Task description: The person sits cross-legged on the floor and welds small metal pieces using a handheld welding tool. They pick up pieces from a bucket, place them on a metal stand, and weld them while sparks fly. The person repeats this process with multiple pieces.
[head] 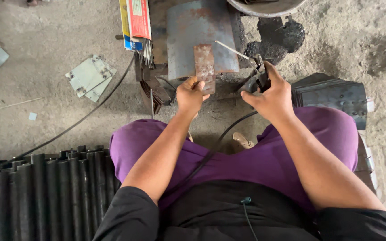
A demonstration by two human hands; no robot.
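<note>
My left hand [190,94] grips the lower end of a small rusty metal strip [204,64], which stands upright against a curved grey steel plate [200,38]. My right hand [270,94] is closed on a black welding electrode holder [255,76]. A thin welding rod [233,50] sticks out of the holder toward the curved plate, its tip close to the plate's right side. A black cable [222,136] runs from the holder down across my purple-clad lap.
A row of dark metal tubes [45,192] lies at the lower left. A stack of curved dark plates [336,96] sits at the right. A pack of welding rods [136,24] lies beside the plate. Flat metal offcuts [89,76] lie on the concrete floor at left.
</note>
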